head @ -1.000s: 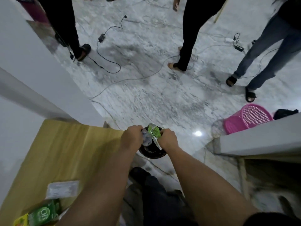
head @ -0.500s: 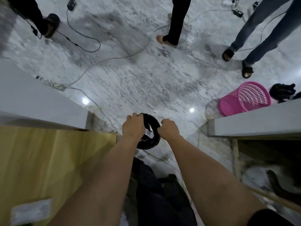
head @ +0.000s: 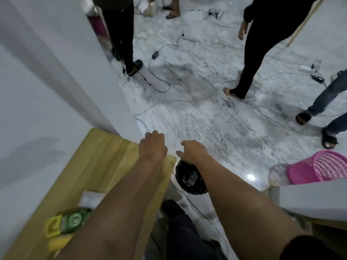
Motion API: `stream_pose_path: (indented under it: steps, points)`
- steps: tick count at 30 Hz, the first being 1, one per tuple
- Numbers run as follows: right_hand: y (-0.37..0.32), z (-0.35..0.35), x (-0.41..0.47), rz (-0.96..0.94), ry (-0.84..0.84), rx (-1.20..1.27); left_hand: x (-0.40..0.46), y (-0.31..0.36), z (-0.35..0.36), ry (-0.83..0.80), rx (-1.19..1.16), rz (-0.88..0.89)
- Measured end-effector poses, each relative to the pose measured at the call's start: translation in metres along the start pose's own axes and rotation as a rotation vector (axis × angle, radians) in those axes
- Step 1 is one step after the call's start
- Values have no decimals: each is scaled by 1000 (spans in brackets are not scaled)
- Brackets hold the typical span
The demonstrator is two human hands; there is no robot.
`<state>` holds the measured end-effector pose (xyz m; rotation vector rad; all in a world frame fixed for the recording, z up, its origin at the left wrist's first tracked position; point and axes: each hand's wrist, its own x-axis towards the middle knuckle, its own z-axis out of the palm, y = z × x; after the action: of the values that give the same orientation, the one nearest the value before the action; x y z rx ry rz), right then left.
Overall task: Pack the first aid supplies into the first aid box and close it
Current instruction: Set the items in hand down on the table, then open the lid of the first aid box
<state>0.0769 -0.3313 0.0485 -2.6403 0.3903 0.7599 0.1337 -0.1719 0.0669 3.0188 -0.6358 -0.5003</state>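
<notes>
My left hand (head: 152,147) is a loose fist over the far corner of the wooden table (head: 97,162), with nothing visible in it. My right hand (head: 193,152) hovers with curled, parted fingers above a black bin (head: 187,180) on the floor; wrapper scraps lie inside the bin. On the table near me lie a green and yellow packet (head: 69,222) and a clear flat packet (head: 91,198), both partly hidden by my left forearm. No first aid box is in view.
A white wall (head: 47,91) borders the table on the left. Cables (head: 159,85) trail over the marble floor, where several people stand. A pink basket (head: 319,167) lies at the right beside a white ledge (head: 315,197).
The green wrapper both hands held over the bin is gone from them. Both hands have lifted off the bin and moved apart, the left over the table corner. The view swung back left.
</notes>
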Motion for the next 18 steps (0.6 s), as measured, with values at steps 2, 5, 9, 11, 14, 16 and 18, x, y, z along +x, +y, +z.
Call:
stream_pose_path:
  steps: [2, 5, 9, 11, 14, 16, 18]
  points:
    - [-45, -6, -8, -100, 33, -81, -31, -43, -20, -1, -16, -93]
    - [-124, -9, -31, -282, 66, -207, -95, -112, -43, 25, -41, -259]
    - [-228, 0, -71, -516, 93, -275, -190, -189, -58, 72, -56, -471]
    - [-276, 12, -92, -616, 93, -318, -239, -221, -62, 94, -89, -570]
    - [-340, 34, -126, -773, 112, -404, -311, -263, -59, 133, -116, -713]
    - [-376, 52, -147, -862, 117, -441, -355, -284, -53, 162, -137, -809]
    - [-406, 72, -166, -927, 102, -453, -393, -300, -42, 187, -159, -898]
